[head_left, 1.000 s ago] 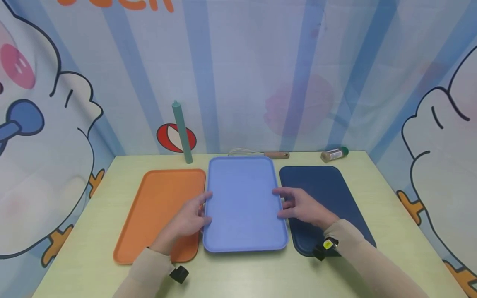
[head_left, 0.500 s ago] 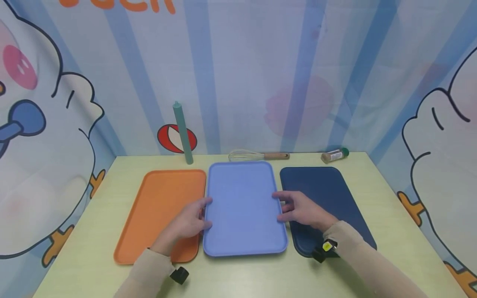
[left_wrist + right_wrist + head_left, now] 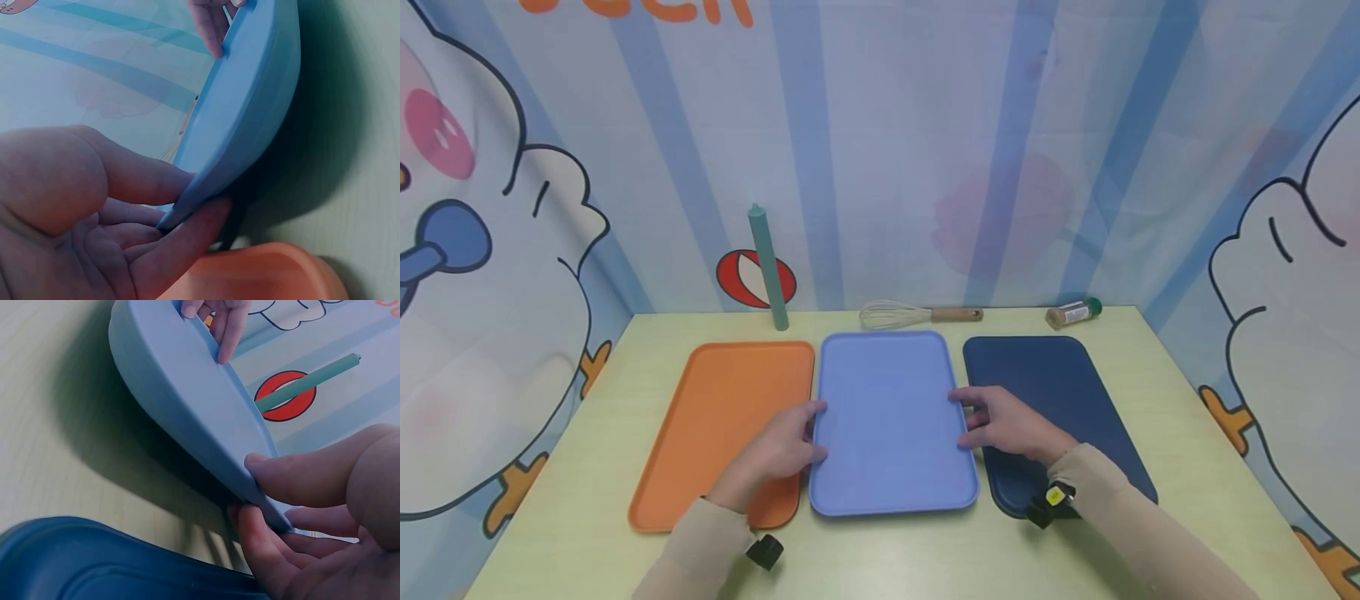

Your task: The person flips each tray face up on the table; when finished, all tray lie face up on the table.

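Observation:
A light blue rectangular tray lies between my two hands in the head view. My left hand pinches its left rim and my right hand its right rim. In the left wrist view the left thumb bears on the rim from above, with a finger beneath it. The right thumb rests on the opposite rim, other fingers below. Dark shadow under the tray in both wrist views suggests it is raised off the table.
An orange tray lies under my left forearm's side, a dark blue tray under the right. Behind stand a green candle, a whisk lying flat, and a small green-capped spice jar. A printed curtain closes the back.
The light blue tray has come slightly toward me with both hands on it, its far edge drawing away from the whisk, which now shows fully. Other things have stayed put.

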